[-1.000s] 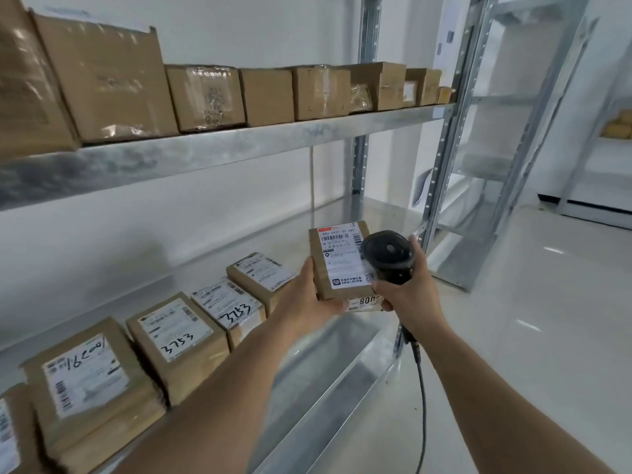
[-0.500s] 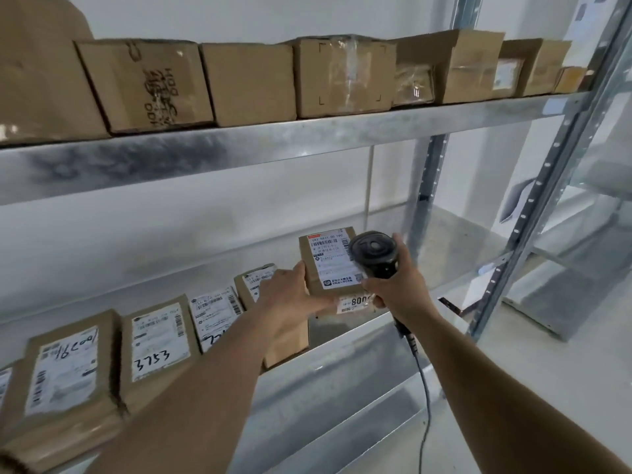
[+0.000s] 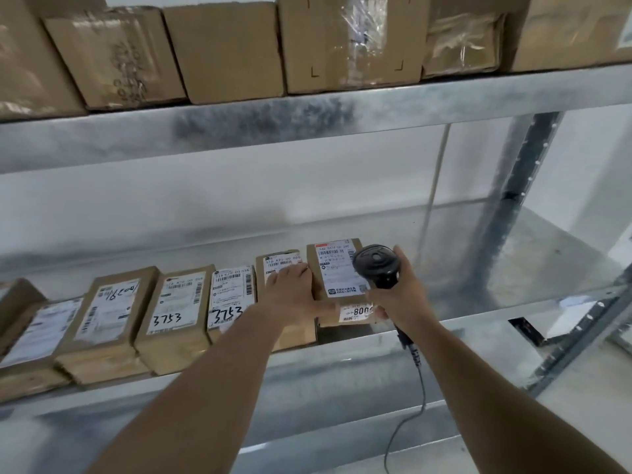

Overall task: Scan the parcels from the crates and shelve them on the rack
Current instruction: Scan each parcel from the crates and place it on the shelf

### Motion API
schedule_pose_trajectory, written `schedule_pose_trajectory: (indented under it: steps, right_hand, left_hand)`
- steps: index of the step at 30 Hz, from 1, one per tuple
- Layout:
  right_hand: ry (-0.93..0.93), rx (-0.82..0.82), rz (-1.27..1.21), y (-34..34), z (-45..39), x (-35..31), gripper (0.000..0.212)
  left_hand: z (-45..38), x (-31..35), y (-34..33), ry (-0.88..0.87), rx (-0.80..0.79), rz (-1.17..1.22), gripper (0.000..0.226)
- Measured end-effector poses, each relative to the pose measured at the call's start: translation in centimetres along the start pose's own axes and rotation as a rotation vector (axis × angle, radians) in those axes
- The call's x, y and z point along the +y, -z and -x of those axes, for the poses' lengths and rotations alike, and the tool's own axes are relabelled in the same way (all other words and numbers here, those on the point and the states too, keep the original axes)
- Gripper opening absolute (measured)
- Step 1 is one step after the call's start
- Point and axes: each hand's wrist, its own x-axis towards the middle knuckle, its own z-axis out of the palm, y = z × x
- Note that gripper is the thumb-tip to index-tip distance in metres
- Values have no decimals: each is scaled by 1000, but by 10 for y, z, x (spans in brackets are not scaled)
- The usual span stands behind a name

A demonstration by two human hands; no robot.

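Note:
A small brown parcel [image 3: 337, 272] with a white label and an "8008" sticker sits on the middle shelf [image 3: 496, 265] of the rack, at the right end of a row of parcels. My left hand [image 3: 290, 293] holds its left edge, fingers lying over the top and partly on the neighbouring parcel [image 3: 273, 261], thumb across the front. My right hand [image 3: 400, 297] grips a black barcode scanner [image 3: 375, 266] just right of the parcel's label. The scanner's cable [image 3: 418, 388] hangs down.
Several labelled parcels [image 3: 174, 304] line the shelf to the left, two marked "3753". Large cardboard boxes [image 3: 225, 49] fill the upper shelf [image 3: 307, 121]. Bare shelf lies right of the held parcel, up to a grey upright [image 3: 513, 200].
The parcel went from mid-air in front of the rack down onto the middle shelf beside the row. My view moved closer to the rack; the scanner stayed next to the label.

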Motion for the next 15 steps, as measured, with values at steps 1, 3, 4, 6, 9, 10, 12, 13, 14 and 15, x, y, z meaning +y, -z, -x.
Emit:
schedule_pose_trajectory:
  steps: [1, 3, 4, 6, 9, 10, 12, 13, 14, 15]
  right_hand:
    - [-6, -8, -10, 0, 0, 3, 105]
    - [-18, -26, -6, -1, -1, 5, 107]
    - [-30, -31, 6, -1, -1, 5, 107]
    - [-47, -45, 50, -1, -3, 6, 108]
    - [-55, -75, 124, -1, -6, 7, 108]
    - [-59, -83, 137, 0, -6, 7, 107]
    - [-60, -90, 149, 0, -5, 7, 106]
    - [-57, -87, 154, 0, -5, 7, 105]
    - [-53, -85, 155, 0, -4, 7, 104]
    - [-45, -84, 152, -1, -3, 7, 104]
  left_hand:
    - [0, 1, -1, -9, 2, -17, 60]
    - [0, 3, -2, -28, -6, -68, 56]
    - [0, 4, -3, -34, -15, -101, 59]
    - [0, 5, -5, -45, -47, -182, 64]
    - [-2, 5, -8, -45, -79, -246, 64]
    - [-2, 6, -9, -41, -80, -238, 64]
    - [-2, 7, -10, -34, -76, -226, 64]
    - [-2, 7, -10, -29, -73, -226, 65]
    - [-2, 7, -10, -24, -68, -225, 65]
    - [-1, 8, -10, -20, -61, -220, 64]
